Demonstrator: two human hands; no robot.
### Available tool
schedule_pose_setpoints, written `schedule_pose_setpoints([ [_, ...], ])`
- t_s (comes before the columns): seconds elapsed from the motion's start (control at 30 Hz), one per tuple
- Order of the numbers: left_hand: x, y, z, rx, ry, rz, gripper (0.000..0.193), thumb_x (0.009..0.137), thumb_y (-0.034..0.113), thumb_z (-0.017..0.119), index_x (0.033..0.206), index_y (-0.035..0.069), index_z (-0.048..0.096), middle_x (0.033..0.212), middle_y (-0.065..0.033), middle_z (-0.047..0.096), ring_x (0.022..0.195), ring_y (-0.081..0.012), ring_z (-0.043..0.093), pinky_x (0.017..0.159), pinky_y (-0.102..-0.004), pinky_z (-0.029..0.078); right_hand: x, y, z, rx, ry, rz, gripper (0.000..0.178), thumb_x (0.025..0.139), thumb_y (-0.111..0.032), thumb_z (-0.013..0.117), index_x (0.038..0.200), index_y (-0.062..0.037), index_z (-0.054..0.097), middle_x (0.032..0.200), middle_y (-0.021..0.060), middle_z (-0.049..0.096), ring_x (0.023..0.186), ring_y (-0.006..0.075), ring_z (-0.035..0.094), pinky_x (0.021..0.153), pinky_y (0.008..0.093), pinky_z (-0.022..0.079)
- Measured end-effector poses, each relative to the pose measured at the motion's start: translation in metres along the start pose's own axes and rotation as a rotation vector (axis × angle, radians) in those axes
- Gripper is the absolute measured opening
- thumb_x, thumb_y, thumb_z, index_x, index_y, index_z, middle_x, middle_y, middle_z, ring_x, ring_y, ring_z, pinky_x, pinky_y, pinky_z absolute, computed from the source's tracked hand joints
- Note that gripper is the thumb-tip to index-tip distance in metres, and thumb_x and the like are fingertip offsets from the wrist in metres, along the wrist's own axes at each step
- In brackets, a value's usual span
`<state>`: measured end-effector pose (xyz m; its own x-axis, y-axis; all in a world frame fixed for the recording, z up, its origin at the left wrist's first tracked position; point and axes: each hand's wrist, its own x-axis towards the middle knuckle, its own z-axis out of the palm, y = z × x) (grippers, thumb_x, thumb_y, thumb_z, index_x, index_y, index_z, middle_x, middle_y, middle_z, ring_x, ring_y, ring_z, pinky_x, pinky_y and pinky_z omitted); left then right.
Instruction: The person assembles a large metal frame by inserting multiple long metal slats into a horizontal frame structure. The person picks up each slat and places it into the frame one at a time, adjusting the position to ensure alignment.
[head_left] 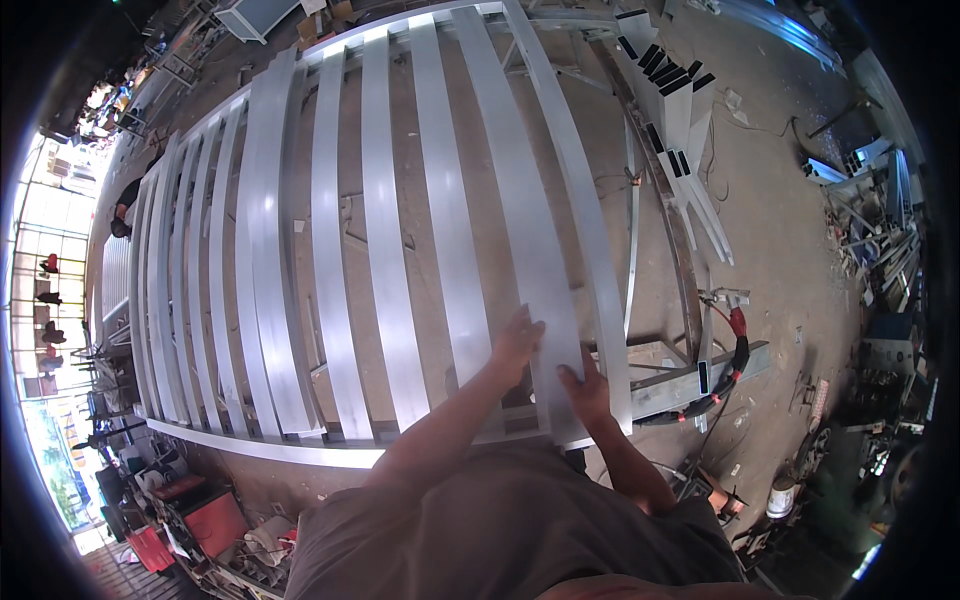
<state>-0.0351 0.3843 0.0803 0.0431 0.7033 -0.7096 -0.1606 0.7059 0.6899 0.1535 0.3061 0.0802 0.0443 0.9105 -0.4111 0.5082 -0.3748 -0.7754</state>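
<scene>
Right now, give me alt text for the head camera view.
A person's left hand and right hand rest at opposite edges of a silver metal slat within a large barred frame. A black-and-red cable curves at right.

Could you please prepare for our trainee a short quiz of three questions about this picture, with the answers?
1. True or false: the left hand and the right hand are at opposite edges of the same metal slat.
2. The stacked pale bars at upper right have ends of which colour? A) red B) black C) yellow
3. Fill in: the red box is in the lower ____ part of the picture.
Key: 1 true; 2 B; 3 left.
</scene>
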Motion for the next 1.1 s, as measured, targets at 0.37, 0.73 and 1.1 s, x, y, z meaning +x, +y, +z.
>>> schedule_pose_setpoints([
  [0.37,-0.009,0.003,-0.042,0.175,0.009,0.245,0.040,0.100,0.024,0.060,0.133,0.002,0.058,0.089,-0.0075,0.061,0.079,-0.0163,0.057,0.076,-0.0359,0.051,-0.003,-0.040,0.029,0.018,-0.070,0.087,0.070,0.096,-0.044,0.067,0.156,-0.0173,0.044,0.124,0.0224,0.072,0.114,0.0417,0.070,0.096,0.0471,0.055],
  [0.73,-0.020,0.008,-0.064,-0.106,-0.006,0.209,0.052,0.101,0.018,0.062,0.149,0.003,0.053,0.088,0.0004,0.057,0.075,-0.0091,0.055,0.065,-0.0274,0.046,-0.014,-0.050,0.061,0.016,-0.023,0.024,0.064,0.097,-0.034,0.069,0.153,-0.0136,0.047,0.114,0.0197,0.074,0.103,0.0340,0.073,0.091,0.0428,0.056],
  [1.1,-0.028,0.010,-0.078,-0.111,-0.002,0.170,0.061,0.101,0.019,0.064,0.156,0.000,0.044,0.088,0.0006,0.054,0.070,-0.0085,0.053,0.060,-0.0271,0.045,-0.023,-0.078,0.063,0.120,-0.117,0.058,0.066,0.101,-0.039,0.065,0.156,-0.0105,0.043,0.132,0.0243,0.066,0.122,0.0400,0.066,0.102,0.0467,0.051],
])
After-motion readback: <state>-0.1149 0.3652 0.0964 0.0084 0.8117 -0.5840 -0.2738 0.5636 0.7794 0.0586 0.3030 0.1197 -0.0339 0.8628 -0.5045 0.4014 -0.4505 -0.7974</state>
